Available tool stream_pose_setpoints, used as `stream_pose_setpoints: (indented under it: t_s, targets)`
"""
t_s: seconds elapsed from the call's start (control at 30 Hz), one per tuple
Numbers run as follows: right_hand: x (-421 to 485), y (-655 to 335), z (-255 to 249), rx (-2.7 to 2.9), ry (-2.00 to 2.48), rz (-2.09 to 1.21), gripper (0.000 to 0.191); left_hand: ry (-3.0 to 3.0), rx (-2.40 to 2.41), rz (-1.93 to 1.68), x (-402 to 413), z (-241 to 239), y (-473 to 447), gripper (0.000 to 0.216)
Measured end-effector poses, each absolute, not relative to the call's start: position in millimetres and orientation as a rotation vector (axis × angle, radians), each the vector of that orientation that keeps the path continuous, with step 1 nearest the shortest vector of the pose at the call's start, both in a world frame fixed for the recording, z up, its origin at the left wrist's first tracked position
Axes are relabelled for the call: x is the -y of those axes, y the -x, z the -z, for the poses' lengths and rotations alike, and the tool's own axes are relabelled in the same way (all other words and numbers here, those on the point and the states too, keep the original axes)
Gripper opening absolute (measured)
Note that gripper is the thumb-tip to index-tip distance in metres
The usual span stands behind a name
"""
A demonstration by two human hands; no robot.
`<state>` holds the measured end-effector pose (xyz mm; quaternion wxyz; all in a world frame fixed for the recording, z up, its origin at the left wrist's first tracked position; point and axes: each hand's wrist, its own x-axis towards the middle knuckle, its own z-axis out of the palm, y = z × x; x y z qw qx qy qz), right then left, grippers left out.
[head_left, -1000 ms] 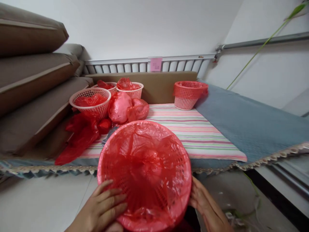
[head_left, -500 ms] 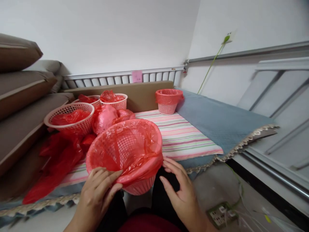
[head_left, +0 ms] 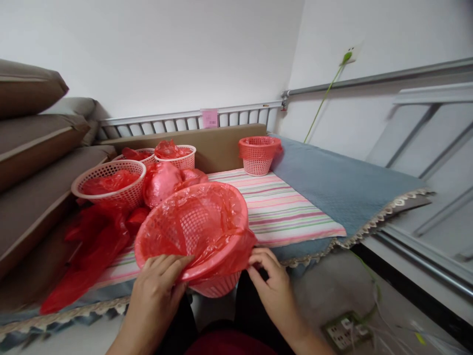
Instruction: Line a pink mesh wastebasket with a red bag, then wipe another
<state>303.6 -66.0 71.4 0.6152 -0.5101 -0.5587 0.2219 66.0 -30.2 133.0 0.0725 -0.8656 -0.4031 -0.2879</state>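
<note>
A pink perforated plastic basket (head_left: 216, 288) tilts toward me at the near edge of the bed, over my lap. It is lined with a thin red plastic bag (head_left: 221, 222), whose edge is folded outward over the rim. My left hand (head_left: 157, 283) is closed on the near-left rim, fingers over the bag and thumb beneath. At the right, my right hand (head_left: 271, 281) pinches the bag's edge and holds it out from the basket's side. Parts of the basket's lower wall are hidden behind the hands and bag.
Several pink baskets (head_left: 125, 197) with red bags stand at the left, beside a loose red bag (head_left: 88, 251). Another bag-covered basket (head_left: 257, 165) stands farther back on the striped cloth (head_left: 288, 212). Stacked cushions (head_left: 33, 172) line the left; a power strip (head_left: 345, 330) lies on the floor.
My right hand has closed from spread fingers to a pinch on the bag's edge, and the bag is now pulled out to the right. My left hand stays on the rim.
</note>
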Motion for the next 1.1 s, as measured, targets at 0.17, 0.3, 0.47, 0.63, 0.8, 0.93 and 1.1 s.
stream_pose_setpoints:
  t_s: [0.17, 0.3, 0.47, 0.63, 0.8, 0.93, 1.1]
  targets:
    - [77, -287, -71, 0.772, 0.871, -1.386, 0.026, 2.652, 1.232, 0.847, 31, -133, -70, 0.026]
    - [79, -273, -77, 0.715, 0.687, -1.565, 0.033, 2.659, 1.225, 0.878, 28, -134, -70, 0.033]
    - [74, -268, -79, 0.665, 0.764, -1.405, 0.033, 2.716, 1.266, 0.826, 26, -138, -76, 0.035]
    - [75, -271, -82, 0.653, 0.784, -1.288, 0.036, 2.699, 1.264, 0.782, 27, -138, -86, 0.041]
    - [73, -274, -75, 0.638, 0.726, -1.479, 0.028, 2.702, 1.179, 0.798, 25, -137, -86, 0.047]
    - [68, -276, -65, 0.59, 0.681, -1.536, 0.026, 2.733, 1.144, 0.777, 24, -137, -86, 0.054]
    - [72, -282, -57, 0.697, 0.757, -1.406, 0.021, 2.746, 1.182, 0.774, 23, -136, -85, 0.056]
